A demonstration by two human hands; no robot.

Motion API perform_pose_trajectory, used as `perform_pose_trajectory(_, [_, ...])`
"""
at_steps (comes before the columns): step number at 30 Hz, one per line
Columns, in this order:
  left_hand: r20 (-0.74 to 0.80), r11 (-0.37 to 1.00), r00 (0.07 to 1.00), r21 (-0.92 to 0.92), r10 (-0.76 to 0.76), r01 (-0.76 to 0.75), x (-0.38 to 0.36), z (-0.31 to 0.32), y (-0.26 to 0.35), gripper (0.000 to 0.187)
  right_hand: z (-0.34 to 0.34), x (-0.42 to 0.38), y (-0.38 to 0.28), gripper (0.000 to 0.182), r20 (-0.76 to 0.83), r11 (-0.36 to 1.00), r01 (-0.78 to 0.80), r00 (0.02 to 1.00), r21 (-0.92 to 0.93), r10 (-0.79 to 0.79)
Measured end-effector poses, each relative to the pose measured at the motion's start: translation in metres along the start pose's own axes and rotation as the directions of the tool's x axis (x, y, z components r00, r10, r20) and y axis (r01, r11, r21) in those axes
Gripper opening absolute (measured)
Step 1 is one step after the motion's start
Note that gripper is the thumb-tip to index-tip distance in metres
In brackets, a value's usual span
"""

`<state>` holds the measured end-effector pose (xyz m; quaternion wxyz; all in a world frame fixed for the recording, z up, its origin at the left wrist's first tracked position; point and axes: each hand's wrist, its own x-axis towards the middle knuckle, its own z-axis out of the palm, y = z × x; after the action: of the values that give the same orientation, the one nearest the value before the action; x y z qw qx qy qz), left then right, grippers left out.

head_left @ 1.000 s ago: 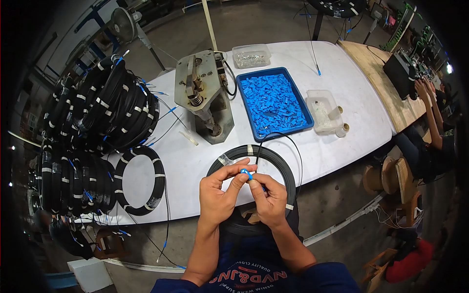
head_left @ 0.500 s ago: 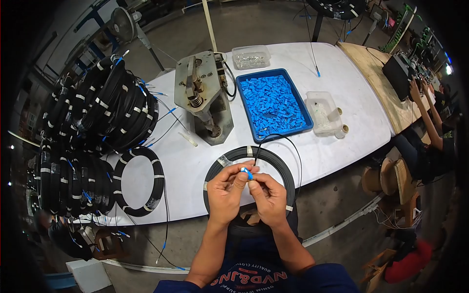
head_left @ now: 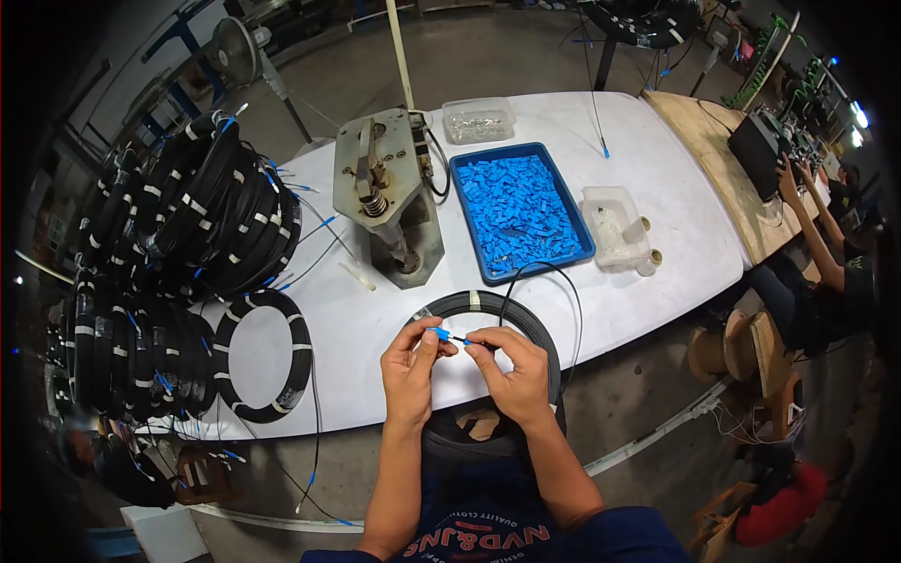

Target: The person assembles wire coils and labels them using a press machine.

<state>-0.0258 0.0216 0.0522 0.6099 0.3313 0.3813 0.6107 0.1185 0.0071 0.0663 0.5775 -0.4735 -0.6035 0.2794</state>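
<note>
Between finger and thumb, my left hand (head_left: 410,368) pinches a blue connector (head_left: 438,333). My right hand (head_left: 511,371) grips the black cable (head_left: 457,339) just to the right of it, where a small blue piece (head_left: 467,342) shows at the fingertips. The cable loops up past the tray and back down on the right. Under both hands lies a coil of black cable (head_left: 537,327) with white tape bands, at the table's front edge. My hands hide part of this coil.
Behind the coil are a blue tray (head_left: 590,246) of blue parts, a metal press (head_left: 387,188) and clear plastic boxes (head_left: 479,121) (head_left: 615,225). Black coils (head_left: 225,206) are stacked at the left. A co-worker's arms (head_left: 812,220) reach over the wooden table (head_left: 699,131) at right.
My left hand has moved left with the blue connector, and my hands are farther apart. A short stretch of black cable now shows between them. The view has shifted slightly.
</note>
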Motion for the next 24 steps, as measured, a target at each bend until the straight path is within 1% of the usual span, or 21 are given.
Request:
perform_pose_trajectory(1, [0.027,0.991,0.999,0.124,0.038,-0.042,0.001,-0.004,-0.003,0.02,-0.002,0.002,-0.001,0.014,-0.002,1.0,-0.001,1.0,-0.005,0.001])
perform_pose_trajectory(5, [0.031,0.991,1.0,0.133,0.005,-0.009,0.0,-0.007,-0.005,0.02,-0.004,0.007,-0.003,0.015,0.059,1.0,-0.005,0.998,0.03,0.003])
perform_pose_trajectory(7, [0.047,0.995,0.999,0.097,0.021,-0.025,0.0,-0.005,-0.008,0.021,-0.006,0.009,-0.004,0.017,0.073,0.999,0.0,0.997,0.034,-0.002])
perform_pose_trajectory(9, [0.028,0.997,1.0,0.074,0.012,-0.014,-0.001,-0.004,-0.008,0.021,-0.007,0.01,-0.006,0.018,0.104,0.999,0.019,0.994,0.031,-0.022])
perform_pose_trajectory(11, [0.011,0.999,1.0,0.053,0.003,-0.004,-0.002,-0.004,-0.009,0.021,-0.009,0.008,-0.007,0.019,0.107,1.0,0.01,0.994,0.022,-0.012])
perform_pose_trajectory(14, [0.045,0.998,0.999,0.06,0.002,-0.004,-0.002,-0.005,-0.011,0.02,-0.011,0.006,-0.008,0.02,0.112,1.0,0.009,0.994,-0.026,-0.006])
perform_pose_trajectory(16, [0.051,0.998,0.999,0.059,0.007,-0.009,-0.003,-0.006,-0.013,0.02,-0.011,0.005,-0.015,0.019,0.04,0.982,-0.186,0.981,-0.041,0.188])
perform_pose_trajectory(17, [0.051,0.998,0.999,0.06,0.006,-0.009,-0.003,-0.005,-0.013,0.02,-0.011,0.005,-0.012,0.019,0.039,0.981,-0.187,0.981,-0.04,0.189])
perform_pose_trajectory(19, [0.07,0.998,0.997,0.051,0.022,-0.025,-0.004,-0.004,-0.01,0.02,-0.011,0.007,-0.001,0.017,0.044,0.995,0.077,0.996,-0.062,-0.075])
perform_pose_trajectory(20, [0.067,0.998,0.998,0.053,0.022,-0.026,-0.004,-0.004,-0.009,0.02,-0.01,0.006,0.001,0.017,0.047,0.995,0.076,0.996,-0.059,-0.074])
perform_pose_trajectory(22, [0.086,0.994,0.996,0.106,0.018,-0.027,-0.005,-0.003,-0.007,0.022,-0.01,0.006,0.004,0.017,0.038,0.99,0.14,0.99,-0.032,-0.139])
perform_pose_trajectory(24, [0.085,0.994,0.996,0.107,0.022,-0.031,-0.006,-0.002,-0.006,0.021,-0.011,0.007,0.002,0.018,0.046,0.99,0.14,0.989,-0.032,-0.139])
